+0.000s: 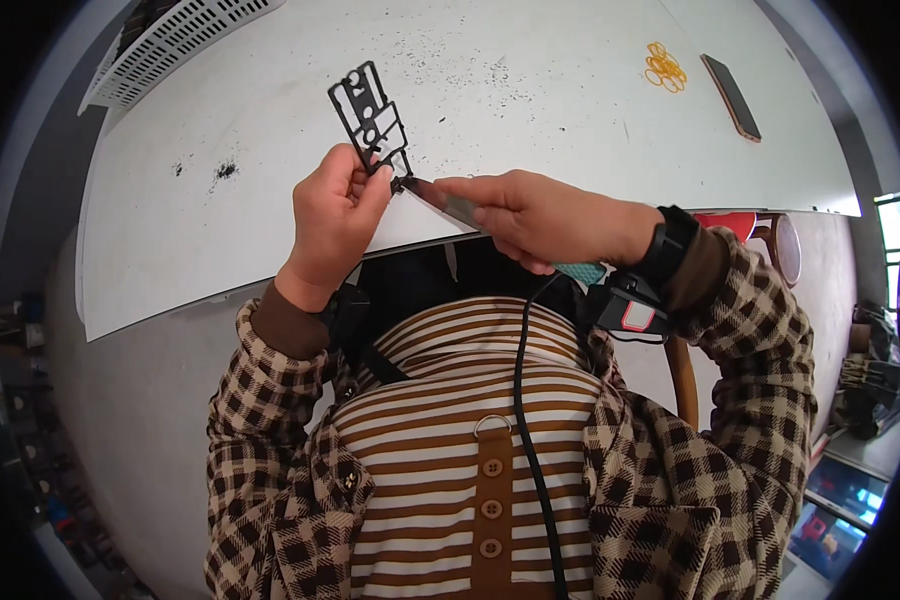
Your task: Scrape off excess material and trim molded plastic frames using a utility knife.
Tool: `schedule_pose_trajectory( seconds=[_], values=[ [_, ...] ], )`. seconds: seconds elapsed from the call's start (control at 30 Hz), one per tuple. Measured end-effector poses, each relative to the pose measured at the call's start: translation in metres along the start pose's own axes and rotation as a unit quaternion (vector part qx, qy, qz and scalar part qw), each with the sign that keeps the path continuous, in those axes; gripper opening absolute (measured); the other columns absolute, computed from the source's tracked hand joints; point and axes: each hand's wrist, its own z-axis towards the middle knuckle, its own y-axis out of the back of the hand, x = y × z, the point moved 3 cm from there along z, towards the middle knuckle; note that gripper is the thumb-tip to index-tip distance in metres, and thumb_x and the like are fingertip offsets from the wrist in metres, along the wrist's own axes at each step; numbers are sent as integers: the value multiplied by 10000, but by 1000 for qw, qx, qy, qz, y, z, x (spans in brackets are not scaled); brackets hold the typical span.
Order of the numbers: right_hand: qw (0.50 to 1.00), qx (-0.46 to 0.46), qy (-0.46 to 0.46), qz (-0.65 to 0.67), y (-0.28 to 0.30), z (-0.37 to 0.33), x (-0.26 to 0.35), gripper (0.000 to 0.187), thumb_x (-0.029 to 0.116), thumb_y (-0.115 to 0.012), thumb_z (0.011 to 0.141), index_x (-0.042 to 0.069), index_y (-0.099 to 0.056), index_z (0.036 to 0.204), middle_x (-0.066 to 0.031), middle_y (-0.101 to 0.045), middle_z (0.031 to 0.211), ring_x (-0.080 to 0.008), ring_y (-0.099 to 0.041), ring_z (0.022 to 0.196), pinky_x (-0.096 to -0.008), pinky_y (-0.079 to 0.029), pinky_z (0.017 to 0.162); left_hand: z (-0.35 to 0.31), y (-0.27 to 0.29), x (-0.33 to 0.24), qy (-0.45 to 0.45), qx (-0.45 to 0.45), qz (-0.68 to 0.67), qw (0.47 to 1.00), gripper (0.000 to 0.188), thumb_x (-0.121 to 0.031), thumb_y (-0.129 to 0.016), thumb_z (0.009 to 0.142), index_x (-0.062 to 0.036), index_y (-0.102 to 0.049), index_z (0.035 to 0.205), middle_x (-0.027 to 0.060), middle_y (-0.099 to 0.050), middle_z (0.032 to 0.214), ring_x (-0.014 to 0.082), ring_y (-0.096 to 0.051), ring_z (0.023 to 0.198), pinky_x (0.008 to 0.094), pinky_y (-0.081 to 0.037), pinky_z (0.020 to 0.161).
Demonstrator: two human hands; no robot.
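Observation:
Near the front edge of a white table, my left hand grips a flat black plastic frame by its lower end. The frame has round and rectangular openings and stands tilted above the tabletop. My right hand is closed around a knife with a teal handle. The blade's tip touches or nearly touches the frame's lower corner, just beside my left fingertips. Fingers partly hide that corner.
Small black scraps are scattered over the table. At the back right lie a pile of yellow rubber bands and a dark phone-shaped slab. A white slotted basket stands at the back left. A black cable hangs down my front.

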Motion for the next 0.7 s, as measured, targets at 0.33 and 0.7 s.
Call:
schedule_pose_trajectory(
  seconds=[0.33,0.7],
  values=[
    [978,-157,125,51,2,-17,-8,463,83,-380,938,138,-285,1388,32,-441,599,-33,-410,481,-181,-382,452,13,30,-34,129,-21,-136,982,118,-106,-598,840,8,-573,854,-38,-511,592,5,-393,465,157,-304,423],
    [949,-225,207,71,-18,-14,-8,538,104,-446,927,122,-208,1409,28,-465,641,-27,-418,493,-175,-379,459,4,30,-52,154,69,-131,977,140,-127,-602,844,9,-574,863,-28,-528,617,16,-411,483,160,-320,434]
  ],
)
